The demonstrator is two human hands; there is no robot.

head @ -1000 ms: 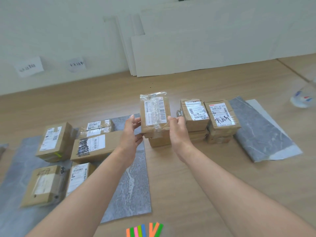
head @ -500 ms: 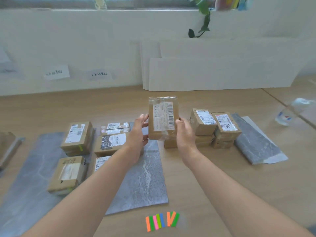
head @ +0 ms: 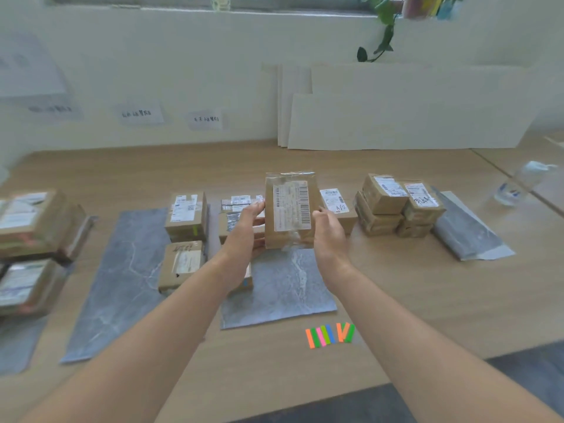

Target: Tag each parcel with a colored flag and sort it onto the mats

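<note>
A brown parcel (head: 290, 209) with a white barcode label and clear tape is held upright above the middle grey mat (head: 283, 288). My left hand (head: 247, 230) grips its left side and my right hand (head: 329, 230) its right side. Several tagged parcels (head: 186, 215) sit on that mat's far left part. An untagged stack of parcels (head: 396, 206) stands on the table to the right, with one more parcel (head: 338, 206) behind my right hand. Colored flags (head: 329, 334) lie in a row on the table near the front.
Another grey mat (head: 470, 230) lies folded at the right, beside the stack. More parcels (head: 27, 233) are piled on a mat at the far left. A plastic bottle (head: 518, 184) lies at the right edge. White boards (head: 396, 117) lean on the wall.
The view has lifted and swung left, showing the left pile of parcels. Both hands still hold the parcel, now slightly nearer over the middle mat.
</note>
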